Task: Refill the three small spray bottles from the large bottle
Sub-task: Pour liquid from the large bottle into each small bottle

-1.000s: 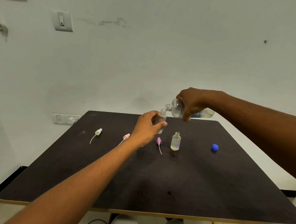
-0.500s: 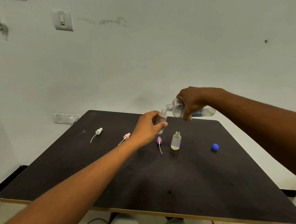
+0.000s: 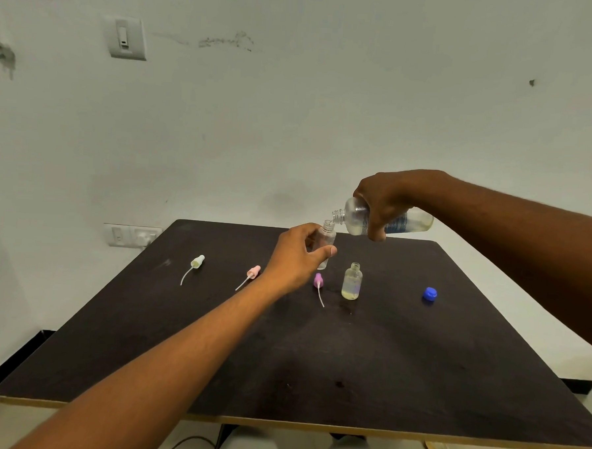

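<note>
A pale wall with a switch plate (image 3: 125, 38) is seen behind a dark desk (image 3: 417, 368), on which the things for the refilling are laid out. A small clear bottle (image 3: 325, 238) is held up above the desk by the left hand (image 3: 298, 258), whose fingers and thumb are curled round its body; it is kept upright with the neck free, so that liquid can be received. Just beside its mouth, on the right and slightly higher, the open neck of the large bottle (image 3: 387, 219) is placed. This bottle is gripped round its middle by the right hand (image 3: 383, 203) and is tilted almost flat, neck toward the small one, evidently so that the pale liquid runs to the opening. Whether liquid is already falling cannot be told.

Below the held bottle, a second small bottle (image 3: 352, 281) stands on the desk with yellowish liquid in its lower part; it is judged to be filled already. The purple spray top (image 3: 318, 282) lies just left of it, the pink spray top (image 3: 250, 275) and the white spray top (image 3: 196, 263) farther left. The blue cap (image 3: 430, 294) rests well to its right, put aside from the pouring. A third small bottle is not visible.
</note>
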Demonstrator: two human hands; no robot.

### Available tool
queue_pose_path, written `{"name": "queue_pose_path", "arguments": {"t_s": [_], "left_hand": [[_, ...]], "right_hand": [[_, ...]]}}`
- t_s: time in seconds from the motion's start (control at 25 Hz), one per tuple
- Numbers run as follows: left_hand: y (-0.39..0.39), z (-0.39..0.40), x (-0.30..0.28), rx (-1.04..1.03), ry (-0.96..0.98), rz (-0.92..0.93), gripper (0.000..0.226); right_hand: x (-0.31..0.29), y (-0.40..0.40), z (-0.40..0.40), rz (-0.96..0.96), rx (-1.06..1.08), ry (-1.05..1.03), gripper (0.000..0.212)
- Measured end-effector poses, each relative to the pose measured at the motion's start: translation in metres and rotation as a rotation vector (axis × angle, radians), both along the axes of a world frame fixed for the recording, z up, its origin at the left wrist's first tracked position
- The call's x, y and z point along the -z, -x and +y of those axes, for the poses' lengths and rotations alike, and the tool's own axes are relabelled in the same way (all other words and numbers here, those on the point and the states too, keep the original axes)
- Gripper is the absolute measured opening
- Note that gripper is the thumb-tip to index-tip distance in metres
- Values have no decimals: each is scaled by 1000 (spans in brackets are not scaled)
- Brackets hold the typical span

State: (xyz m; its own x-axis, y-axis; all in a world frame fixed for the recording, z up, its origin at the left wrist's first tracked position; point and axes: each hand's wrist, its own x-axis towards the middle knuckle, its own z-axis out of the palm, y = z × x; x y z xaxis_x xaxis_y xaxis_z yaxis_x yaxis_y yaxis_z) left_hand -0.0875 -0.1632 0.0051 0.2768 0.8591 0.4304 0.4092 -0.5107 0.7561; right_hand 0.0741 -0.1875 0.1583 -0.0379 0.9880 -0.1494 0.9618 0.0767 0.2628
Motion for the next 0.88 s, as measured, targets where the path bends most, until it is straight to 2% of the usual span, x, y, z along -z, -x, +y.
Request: {"name": "queue_pose_path", "arguments": {"t_s": [0.88], "left_hand": [[0, -1, 0, -1, -2, 17, 32]], "right_hand": [[-1, 0, 7, -71, -9, 23, 48]]}}
